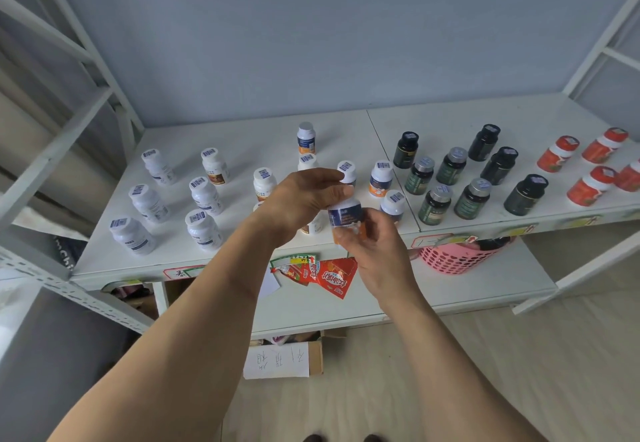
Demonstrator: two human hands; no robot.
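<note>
A white bottle with a blue and orange label [345, 217] is held above the front edge of the white shelf [242, 254]. My left hand [304, 199] grips its top, fingers curled over the cap. My right hand [375, 244] grips its lower part from below. The bottle's cap is hidden under my left hand.
Several white bottles [204, 195] stand on the shelf's left and middle. Dark green and black bottles [472, 199] stand to the right, red ones [588, 187] at the far right. A pink basket [457, 258] and red packets [332, 277] lie on the lower shelf. A cardboard box [284, 358] sits on the floor.
</note>
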